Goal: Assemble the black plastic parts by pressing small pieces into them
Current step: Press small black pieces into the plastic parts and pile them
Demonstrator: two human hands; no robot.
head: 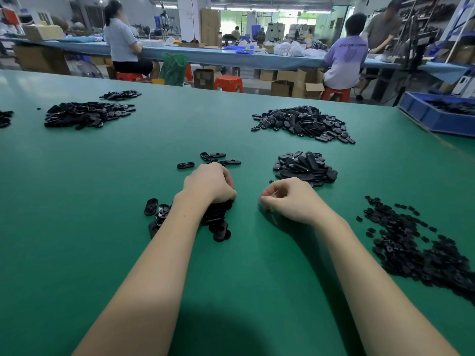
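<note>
Well, along the far left edge of the green table (77,201) sits a heap of black parts (87,114). Nearer the middle, the left hand (209,183) curls its fingers down over a small cluster of black plastic parts (218,222), gripping some of them. Just beside it the right hand (288,199) rests on the mat with thumb and forefinger pinched together; whether a small piece sits between them I cannot tell. Beyond it lie two more piles (305,167), and small pieces (416,245) are spread toward the right edge. At the far right corner a blue bin (431,116) holds more black parts.
</note>
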